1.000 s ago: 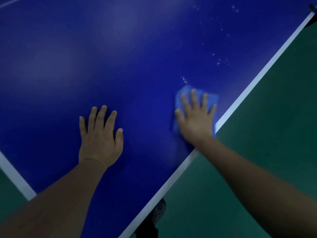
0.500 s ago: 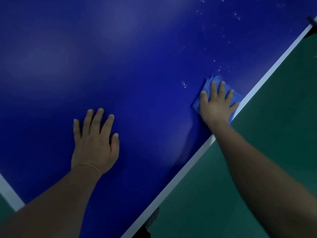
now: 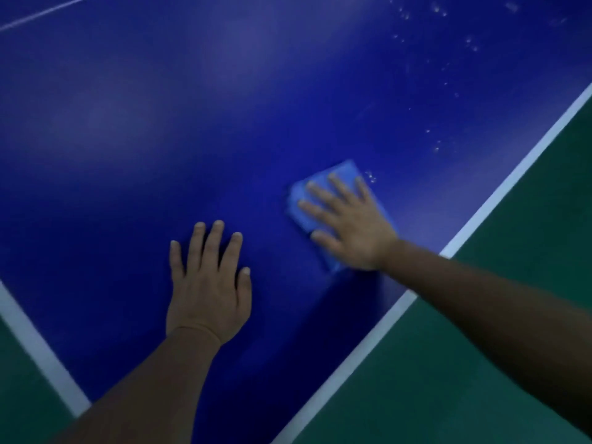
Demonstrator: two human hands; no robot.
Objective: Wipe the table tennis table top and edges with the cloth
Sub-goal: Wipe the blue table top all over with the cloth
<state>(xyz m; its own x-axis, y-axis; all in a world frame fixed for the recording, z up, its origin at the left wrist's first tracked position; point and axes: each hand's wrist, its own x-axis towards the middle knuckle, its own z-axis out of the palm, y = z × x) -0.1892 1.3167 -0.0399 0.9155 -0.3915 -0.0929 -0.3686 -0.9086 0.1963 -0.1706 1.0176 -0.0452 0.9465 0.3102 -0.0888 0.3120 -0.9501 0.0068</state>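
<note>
**Mid-wipe near the corner, droplets waiting to the upper right**

Plainly the wiping of the top is under way, not the edges. At centre-right of the frame the right hand (image 3: 347,225) lies flat, fingers straight and spread, pressing a folded light-blue cloth (image 3: 333,177) onto the dark-blue table tennis worktop (image 3: 160,123). The cloth sits directly under the palm and fingers, its far corner showing above the fingertips and a strip showing below the heel of the hand. It lies well inside the white edge stripe (image 3: 499,193) that runs diagonally along the right side.

Lower centre, the left hand (image 3: 208,283) rests open and flat on the bare surface, just beside the cloth, holding nothing; it looks like a brace.

A scatter of pale water droplets (image 3: 439,145) trails from just beside the cloth's upper right corner toward the top right of the frame. My judgement is that the next stroke should carry the cloth up and right through them with even pressure, then along the stripe. The dark-green floor (image 3: 480,363) fills the lower right.
</note>
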